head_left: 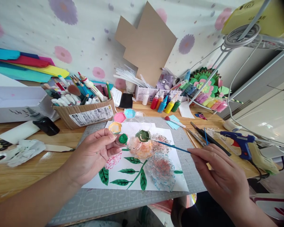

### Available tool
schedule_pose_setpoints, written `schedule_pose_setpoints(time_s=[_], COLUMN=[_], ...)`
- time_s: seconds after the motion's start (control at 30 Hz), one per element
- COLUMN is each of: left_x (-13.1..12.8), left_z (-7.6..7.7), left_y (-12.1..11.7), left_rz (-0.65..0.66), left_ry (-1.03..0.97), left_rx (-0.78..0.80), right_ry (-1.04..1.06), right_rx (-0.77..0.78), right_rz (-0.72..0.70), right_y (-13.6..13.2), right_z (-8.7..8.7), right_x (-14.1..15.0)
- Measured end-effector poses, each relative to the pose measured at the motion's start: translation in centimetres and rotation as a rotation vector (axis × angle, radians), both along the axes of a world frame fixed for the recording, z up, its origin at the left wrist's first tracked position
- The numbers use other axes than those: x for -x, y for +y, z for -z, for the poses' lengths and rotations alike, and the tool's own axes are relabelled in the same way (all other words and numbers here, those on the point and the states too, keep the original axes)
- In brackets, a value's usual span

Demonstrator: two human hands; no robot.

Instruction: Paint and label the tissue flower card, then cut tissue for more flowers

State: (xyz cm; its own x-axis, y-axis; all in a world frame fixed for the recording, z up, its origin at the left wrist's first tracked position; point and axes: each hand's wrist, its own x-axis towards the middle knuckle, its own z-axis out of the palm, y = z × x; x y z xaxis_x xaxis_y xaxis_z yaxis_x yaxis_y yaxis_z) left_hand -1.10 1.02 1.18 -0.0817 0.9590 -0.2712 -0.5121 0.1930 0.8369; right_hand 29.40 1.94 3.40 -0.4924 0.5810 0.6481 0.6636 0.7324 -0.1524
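My left hand (94,157) pinches the near left edge of a clear flower-shaped paint palette (132,143) and holds it above the paper. Its wells carry pink, blue, orange, bright green and dark olive paint. In my right hand (221,178) is a thin paintbrush (172,146) with a blue handle, its tip at the olive-green well. Below lies a white sheet of paper (94,184) painted with green leaves (143,179) and a green stem. Several ruffled flowers (161,173) in pink, orange and blue-edged tones show on it, partly hidden behind the palette.
Under the paper is a grey cutting mat (80,201). Paint bottles (165,104) stand behind, and a cardboard box of pens (85,113) at left. A blue glue gun (239,140) lies right, near a metal rack pole (209,78). A black bottle (46,126) lies left.
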Motion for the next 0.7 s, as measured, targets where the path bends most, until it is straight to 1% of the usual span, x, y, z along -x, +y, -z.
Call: schedule_pose_setpoints(time_s=[0.13,0.33,0.5,0.7], left_x=[0.0,-0.1,0.0,0.1], left_z=[-0.1,0.1,0.2,0.1], left_y=[0.0,0.1,-0.1,-0.1], left_rz=[0.021,0.024,0.039,0.037], left_ry=[0.001,0.008,0.008,-0.028], left_rx=[0.000,0.015,0.001,0.014], right_ry=[-0.007,0.100,0.070,0.089], right_rx=[0.012,0.033,0.007,0.011], right_rz=[0.007,0.054,0.000,-0.029], right_y=[-0.2,-0.5,-0.1,0.3], right_z=[-0.2,-0.4,-0.1,0.1], right_x=[-0.3,0.4,1.3,0.7])
